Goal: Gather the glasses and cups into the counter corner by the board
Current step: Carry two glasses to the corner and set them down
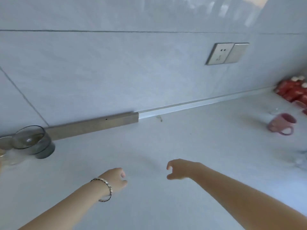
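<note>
A dark smoky glass (pixel 35 142) stands at the far left of the pale counter (pixel 182 138), next to the wall. A clear glass (pixel 8 155) sits beside it at the frame's left edge, partly cut off. A pink mug (pixel 281 124) stands at the far right with its handle toward me. Another clear glass (pixel 275 111) shows faintly behind the mug. My left hand (pixel 116 178), with a bracelet on the wrist, hovers over the counter's middle with loosely curled fingers and holds nothing. My right hand (pixel 180 169) hovers beside it, fingers apart and empty.
A red patterned package (pixel 292 92) lies in the far right corner against the wall. A metal strip (pixel 93 124) runs along the wall base on the left. A wall socket (pixel 226 53) sits above the counter. Something clear and blurred (pixel 302 158) is at the right edge.
</note>
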A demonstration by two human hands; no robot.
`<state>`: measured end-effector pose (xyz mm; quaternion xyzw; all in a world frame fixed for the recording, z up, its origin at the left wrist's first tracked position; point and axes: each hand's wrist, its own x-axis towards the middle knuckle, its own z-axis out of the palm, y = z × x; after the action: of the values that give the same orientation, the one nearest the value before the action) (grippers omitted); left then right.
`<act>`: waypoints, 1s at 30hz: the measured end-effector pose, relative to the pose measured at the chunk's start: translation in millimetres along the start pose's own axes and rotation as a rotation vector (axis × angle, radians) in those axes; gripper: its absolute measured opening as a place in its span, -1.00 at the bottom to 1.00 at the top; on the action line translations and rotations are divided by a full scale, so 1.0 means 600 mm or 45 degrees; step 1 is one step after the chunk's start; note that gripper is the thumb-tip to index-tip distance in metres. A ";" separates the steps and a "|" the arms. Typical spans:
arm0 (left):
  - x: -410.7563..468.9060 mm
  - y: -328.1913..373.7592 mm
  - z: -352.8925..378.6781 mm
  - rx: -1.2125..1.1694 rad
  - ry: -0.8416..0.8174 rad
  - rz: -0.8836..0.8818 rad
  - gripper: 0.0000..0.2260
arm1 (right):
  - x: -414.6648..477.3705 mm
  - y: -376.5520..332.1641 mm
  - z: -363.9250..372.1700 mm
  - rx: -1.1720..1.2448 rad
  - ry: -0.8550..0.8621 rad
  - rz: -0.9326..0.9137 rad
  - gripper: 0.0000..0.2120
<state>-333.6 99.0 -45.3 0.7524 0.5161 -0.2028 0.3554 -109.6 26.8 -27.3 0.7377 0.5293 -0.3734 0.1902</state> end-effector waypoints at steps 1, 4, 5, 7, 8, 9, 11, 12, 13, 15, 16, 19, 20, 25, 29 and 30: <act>0.008 0.046 0.009 0.008 0.003 0.041 -0.70 | -0.013 0.047 0.000 0.034 0.014 0.038 -0.54; 0.029 0.184 0.036 0.052 0.018 0.139 -0.72 | -0.050 0.189 0.001 0.141 0.067 0.138 -0.55; 0.036 0.229 0.047 0.080 0.027 0.163 -0.73 | -0.060 0.237 0.001 0.175 0.078 0.167 -0.55; 0.053 0.319 0.072 0.146 0.041 0.198 -0.73 | -0.079 0.338 0.003 0.227 0.098 0.218 -0.55; 0.062 0.362 0.086 0.176 0.048 0.206 -0.74 | -0.085 0.389 0.006 0.250 0.111 0.237 -0.54; 0.072 0.405 0.100 0.200 0.050 0.211 -0.75 | -0.091 0.440 0.009 0.277 0.125 0.252 -0.54; 0.091 0.492 0.130 0.235 0.040 0.209 -0.77 | -0.102 0.541 0.012 0.326 0.141 0.275 -0.55; 0.100 0.539 0.146 0.247 0.028 0.210 -0.79 | -0.110 0.593 0.011 0.341 0.142 0.282 -0.55; 0.109 0.586 0.161 0.253 0.017 0.219 -0.84 | -0.119 0.644 0.009 0.347 0.145 0.288 -0.56; 0.121 0.677 0.186 0.262 -0.001 0.247 -0.93 | -0.139 0.738 0.001 0.380 0.182 0.301 -0.58; 0.127 0.719 0.198 0.257 -0.005 0.257 -0.93 | -0.150 0.782 -0.004 0.408 0.227 0.309 -0.60; 0.139 0.818 0.228 0.225 -0.032 0.275 -0.91 | -0.179 0.899 -0.025 0.472 0.453 0.334 -0.64; 0.140 0.843 0.237 0.219 -0.046 0.282 -0.91 | -0.184 0.932 -0.029 0.469 0.547 0.342 -0.63; 0.138 0.928 0.276 0.234 -0.110 0.333 -0.84 | -0.197 1.055 -0.038 0.398 0.796 0.399 -0.37; 0.140 0.959 0.298 0.258 -0.158 0.354 -0.83 | -0.187 1.120 -0.058 0.198 0.527 0.347 -0.07; 0.140 0.965 0.301 0.261 -0.160 0.354 -0.80 | -0.179 1.130 -0.062 0.185 0.490 0.308 -0.05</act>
<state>243.2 -106.5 -33.5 0.8346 0.3607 -0.2499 0.3329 511.8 -265.9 -0.1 0.8651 0.4352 -0.2376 0.0755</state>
